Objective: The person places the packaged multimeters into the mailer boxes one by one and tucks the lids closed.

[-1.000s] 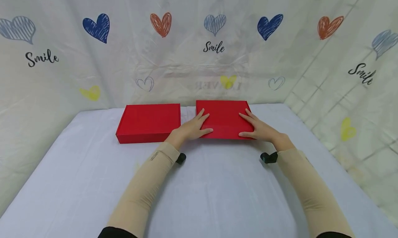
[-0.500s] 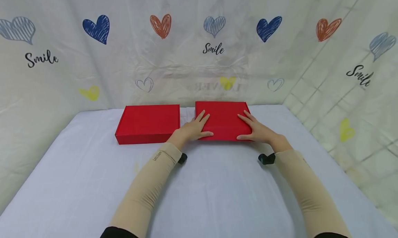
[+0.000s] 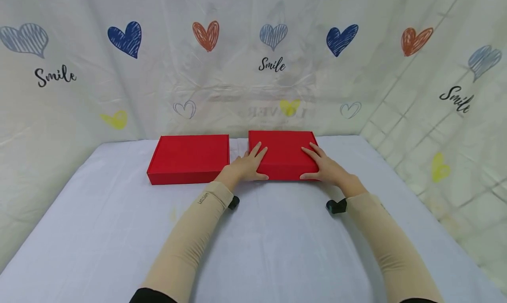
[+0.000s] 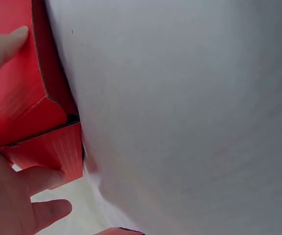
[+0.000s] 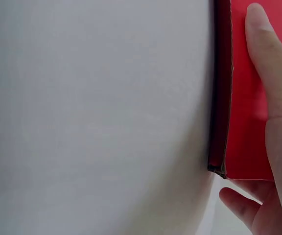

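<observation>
Two red cardboard boxes stand at the far side of the table; the right one (image 3: 283,153) lies between my hands. My left hand (image 3: 244,167) rests over its left end with fingers spread, two of them on the lid. The left thumb (image 4: 14,41) touches the red panel near the front edge, and other fingers lie against the end wall. At the opposite end, my right hand (image 3: 328,169) has spread fingers on the lid, its thumb (image 5: 264,36) flat on the front panel. A dark strip shows below that panel's cardboard edge.
The left red box (image 3: 190,155) sits just left of my left hand, its lid shut. White cloth covers the table (image 3: 277,246). A pale curtain (image 3: 229,74) with hearts and lettering hangs behind. A black wrist camera (image 3: 336,206) projects from the right sleeve.
Both hands stay on the right box. My right hand and forearm have shifted slightly left along it, and the left thumb has slid a little left. The box itself hardly moves.
</observation>
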`<action>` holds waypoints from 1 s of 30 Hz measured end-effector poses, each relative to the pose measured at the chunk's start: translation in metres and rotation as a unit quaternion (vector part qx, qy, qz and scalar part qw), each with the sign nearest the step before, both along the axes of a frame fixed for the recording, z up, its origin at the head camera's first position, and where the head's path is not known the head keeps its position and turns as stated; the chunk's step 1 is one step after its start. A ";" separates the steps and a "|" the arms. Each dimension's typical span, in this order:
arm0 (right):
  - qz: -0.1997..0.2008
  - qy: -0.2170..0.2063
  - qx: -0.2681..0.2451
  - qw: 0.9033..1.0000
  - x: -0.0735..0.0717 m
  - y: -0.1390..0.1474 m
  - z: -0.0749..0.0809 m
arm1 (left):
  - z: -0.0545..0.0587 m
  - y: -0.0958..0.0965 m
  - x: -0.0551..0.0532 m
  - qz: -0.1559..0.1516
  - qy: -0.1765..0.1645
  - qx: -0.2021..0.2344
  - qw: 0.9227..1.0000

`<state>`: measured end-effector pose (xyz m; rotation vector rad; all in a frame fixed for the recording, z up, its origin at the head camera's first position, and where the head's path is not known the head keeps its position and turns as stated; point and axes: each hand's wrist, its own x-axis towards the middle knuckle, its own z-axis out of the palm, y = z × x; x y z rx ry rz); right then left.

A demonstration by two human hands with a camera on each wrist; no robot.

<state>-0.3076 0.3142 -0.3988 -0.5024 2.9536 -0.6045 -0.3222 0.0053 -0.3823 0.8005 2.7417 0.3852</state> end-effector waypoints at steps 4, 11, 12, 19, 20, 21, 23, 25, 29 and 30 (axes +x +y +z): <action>-0.001 -0.004 0.005 1.000 0.001 -0.003 0.002 | 0.002 0.000 0.001 0.005 0.001 0.002 1.000; 0.013 -0.044 0.006 0.999 0.002 -0.001 0.005 | 0.000 0.000 0.003 0.004 -0.010 0.002 1.000; 0.013 -0.050 0.005 0.999 0.002 0.000 0.005 | 0.000 0.000 0.003 0.003 -0.015 0.001 1.000; 0.004 -0.056 0.004 0.998 0.005 0.001 0.005 | 0.003 0.002 0.005 0.002 -0.026 0.003 1.000; 0.002 -0.052 0.004 0.999 0.005 0.000 0.005 | 0.004 0.002 0.004 0.002 -0.023 0.000 1.000; 0.001 -0.049 0.006 0.999 0.005 0.000 0.005 | 0.004 0.003 0.004 0.002 -0.020 -0.004 1.000; 0.000 -0.044 0.011 0.999 0.004 -0.001 0.005 | 0.004 0.003 0.005 0.006 -0.015 -0.012 1.000; -0.001 -0.040 0.018 0.999 0.004 -0.002 0.005 | 0.005 0.004 0.006 0.008 -0.011 -0.018 1.000; -0.008 -0.031 0.029 0.999 0.003 -0.003 0.005 | 0.005 0.005 0.007 0.015 -0.005 -0.019 1.000; -0.010 -0.030 0.030 0.999 0.004 -0.004 0.004 | 0.005 0.005 0.007 0.016 -0.002 -0.019 1.000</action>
